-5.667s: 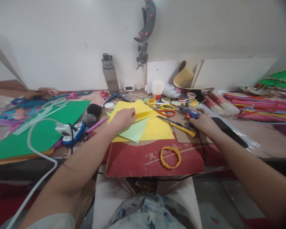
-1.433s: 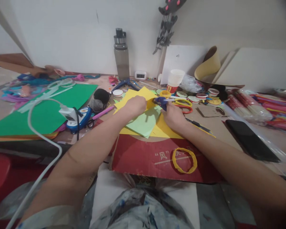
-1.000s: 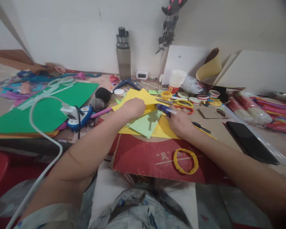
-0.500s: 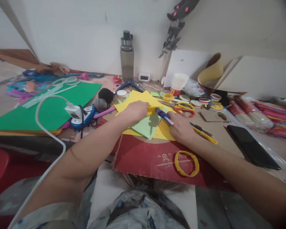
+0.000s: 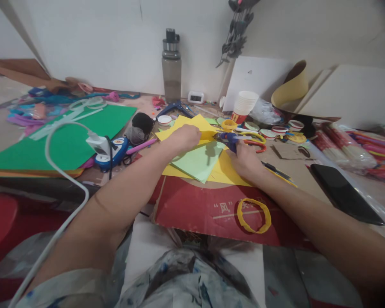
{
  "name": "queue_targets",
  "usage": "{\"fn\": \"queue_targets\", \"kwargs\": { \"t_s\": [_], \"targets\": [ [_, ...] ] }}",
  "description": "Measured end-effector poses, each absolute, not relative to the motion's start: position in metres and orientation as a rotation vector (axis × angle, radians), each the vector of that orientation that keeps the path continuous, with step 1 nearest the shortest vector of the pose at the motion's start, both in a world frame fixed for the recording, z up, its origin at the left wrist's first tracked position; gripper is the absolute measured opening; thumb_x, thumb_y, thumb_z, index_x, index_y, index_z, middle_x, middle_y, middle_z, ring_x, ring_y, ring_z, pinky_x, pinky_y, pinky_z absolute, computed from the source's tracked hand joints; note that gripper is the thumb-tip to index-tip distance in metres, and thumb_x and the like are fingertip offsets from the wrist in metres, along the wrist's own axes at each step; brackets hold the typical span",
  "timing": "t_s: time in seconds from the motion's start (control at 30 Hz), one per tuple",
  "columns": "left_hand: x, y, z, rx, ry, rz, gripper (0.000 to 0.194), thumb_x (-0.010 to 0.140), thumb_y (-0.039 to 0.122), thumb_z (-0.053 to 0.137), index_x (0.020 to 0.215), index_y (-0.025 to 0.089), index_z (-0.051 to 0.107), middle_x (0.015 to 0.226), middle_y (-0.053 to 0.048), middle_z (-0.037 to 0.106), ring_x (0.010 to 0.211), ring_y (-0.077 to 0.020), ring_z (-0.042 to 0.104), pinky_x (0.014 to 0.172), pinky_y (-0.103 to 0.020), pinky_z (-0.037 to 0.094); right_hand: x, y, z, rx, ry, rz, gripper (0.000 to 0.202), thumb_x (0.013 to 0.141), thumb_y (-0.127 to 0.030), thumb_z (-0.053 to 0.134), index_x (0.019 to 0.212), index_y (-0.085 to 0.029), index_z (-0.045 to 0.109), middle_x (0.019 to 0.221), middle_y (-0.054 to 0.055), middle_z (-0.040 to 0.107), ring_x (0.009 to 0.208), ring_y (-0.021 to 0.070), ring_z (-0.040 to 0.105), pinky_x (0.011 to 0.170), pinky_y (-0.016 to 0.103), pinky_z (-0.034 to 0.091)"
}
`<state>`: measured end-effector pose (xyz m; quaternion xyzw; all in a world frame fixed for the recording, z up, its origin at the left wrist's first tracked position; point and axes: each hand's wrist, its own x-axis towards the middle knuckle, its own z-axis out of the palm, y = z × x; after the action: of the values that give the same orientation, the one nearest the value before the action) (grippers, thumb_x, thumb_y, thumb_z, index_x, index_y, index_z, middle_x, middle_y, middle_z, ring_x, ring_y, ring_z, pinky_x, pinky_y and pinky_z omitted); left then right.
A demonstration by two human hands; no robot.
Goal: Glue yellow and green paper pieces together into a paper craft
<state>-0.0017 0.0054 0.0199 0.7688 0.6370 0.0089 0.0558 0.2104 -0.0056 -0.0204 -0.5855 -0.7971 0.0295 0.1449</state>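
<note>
Mid-frame, my right fingers (image 5: 238, 149) hold a blue plastic glue gun (image 5: 232, 140) crosswise, nozzle leftward; my left fingers (image 5: 196, 131) pinch a yellow paper strip (image 5: 208, 136); red cardboard (image 5: 186, 207) lies open lower centre.

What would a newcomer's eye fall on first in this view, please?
Probably the blue glue gun in the right hand, near the yellow paper held by the left hand. The yellow ring on the red cardboard stands out too, as does the large green sheet at left.

Craft workspace: coloured paper (image 5: 197, 164), glue gun (image 5: 232, 141)
</note>
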Motion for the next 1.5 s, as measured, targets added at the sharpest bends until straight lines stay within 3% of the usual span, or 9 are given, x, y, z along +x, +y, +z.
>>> {"fn": "queue_targets", "kwargs": {
  "t_s": [0.17, 0.27, 0.47, 0.63, 0.8, 0.97, 1.1, 1.3, 1.5],
  "targets": [
    [-0.003, 0.004, 0.037, 2.456, 1.868, -0.175, 0.049, 0.097, 0.024, 0.029, 0.12, 0.006, 0.068, 0.126, -0.019, 0.065, 0.115, -0.0267, 0.06, 0.097, -0.033, 0.043, 0.215, 0.005, -0.032, -1.348, -2.291, 0.112, 0.044, 0.091, -0.023, 0.044, 0.133, -0.009, 0.05, 0.126, 0.022, 0.062, 0.117, 0.0329, 0.056, 0.097, 0.046, 0.042],
    [-0.009, 0.003, 0.047, 2.422, 1.823, -0.213, 0.049, 0.096, 0.027, 0.03, 0.119, 0.008, 0.069, 0.121, -0.017, 0.068, 0.108, -0.0255, 0.063, 0.093, -0.032, 0.045, 0.217, 0.006, -0.033, -1.274, -2.328, 0.085, 0.042, 0.091, -0.023, 0.043, 0.132, -0.011, 0.049, 0.124, 0.02, 0.061, 0.114, 0.0316, 0.056, 0.095, 0.045, 0.043],
    [-0.012, 0.01, 0.038, 2.432, 1.804, -0.207, 0.048, 0.096, 0.035, 0.031, 0.113, 0.015, 0.072, 0.117, -0.012, 0.071, 0.105, -0.0227, 0.064, 0.09, -0.028, 0.046, 0.21, 0.002, -0.027, -1.297, -2.395, 0.013, 0.031, 0.089, -0.02, 0.046, 0.118, -0.013, 0.055, 0.113, 0.018, 0.064, 0.106, 0.0316, 0.057, 0.091, 0.044, 0.044],
    [-0.008, 0.004, 0.028, 2.463, 1.724, -0.16, 0.048, 0.099, 0.03, 0.029, 0.134, 0.017, 0.059, 0.138, -0.012, 0.06, 0.121, -0.0226, 0.057, 0.1, -0.029, 0.041, 0.208, -0.006, -0.024, -1.445, -2.381, 0.142, 0.032, 0.091, -0.023, 0.05, 0.119, -0.009, 0.056, 0.111, 0.02, 0.067, 0.104, 0.0307, 0.061, 0.092, 0.039, 0.045],
    [-0.008, -0.007, 0.033, 2.454, 1.672, -0.214, 0.049, 0.101, 0.03, 0.022, 0.13, 0.015, 0.059, 0.134, -0.014, 0.062, 0.117, -0.022, 0.058, 0.099, -0.03, 0.041, 0.217, -0.012, -0.016, -1.546, -2.323, 0.204, 0.026, 0.09, -0.023, 0.05, 0.11, -0.011, 0.062, 0.112, 0.02, 0.068, 0.106, 0.0321, 0.063, 0.092, 0.04, 0.046],
    [-0.01, -0.006, 0.031, 2.486, 1.671, -0.295, 0.044, 0.1, 0.026, 0.028, 0.132, 0.017, 0.057, 0.13, -0.012, 0.064, 0.116, -0.0217, 0.058, 0.1, -0.031, 0.042, 0.21, -0.019, -0.007, -1.561, -2.291, 0.336, 0.028, 0.088, -0.025, 0.053, 0.112, -0.013, 0.061, 0.109, 0.018, 0.07, 0.1, 0.0315, 0.064, 0.085, 0.039, 0.047],
    [-0.01, -0.007, 0.027, 2.466, 1.684, -0.245, 0.048, 0.1, 0.024, 0.027, 0.139, 0.012, 0.052, 0.139, -0.017, 0.058, 0.126, -0.0237, 0.053, 0.105, -0.033, 0.038, 0.204, -0.02, -0.005, -1.489, -2.259, 0.468, 0.032, 0.087, -0.027, 0.056, 0.117, -0.015, 0.06, 0.108, 0.014, 0.071, 0.096, 0.0284, 0.065, 0.081, 0.036, 0.048],
    [-0.006, -0.009, 0.027, 2.383, 1.763, -0.216, 0.053, 0.103, 0.028, 0.018, 0.145, 0.012, 0.046, 0.15, -0.015, 0.047, 0.138, -0.022, 0.044, 0.11, -0.031, 0.032, 0.22, -0.023, -0.005, -1.561, -2.236, 0.389, 0.032, 0.087, -0.028, 0.054, 0.115, -0.014, 0.061, 0.103, 0.016, 0.072, 0.095, 0.0311, 0.065, 0.077, 0.036, 0.046],
    [-0.006, -0.004, 0.021, 2.385, 1.748, -0.197, 0.054, 0.103, 0.03, 0.018, 0.142, 0.01, 0.049, 0.147, -0.017, 0.051, 0.132, -0.0222, 0.05, 0.107, -0.029, 0.035, 0.228, -0.018, -0.005, -1.663, -2.202, 0.326, 0.036, 0.087, -0.027, 0.054, 0.121, -0.014, 0.057, 0.107, 0.018, 0.071, 0.098, 0.0333, 0.065, 0.078, 0.037, 0.046]
  ]
}}
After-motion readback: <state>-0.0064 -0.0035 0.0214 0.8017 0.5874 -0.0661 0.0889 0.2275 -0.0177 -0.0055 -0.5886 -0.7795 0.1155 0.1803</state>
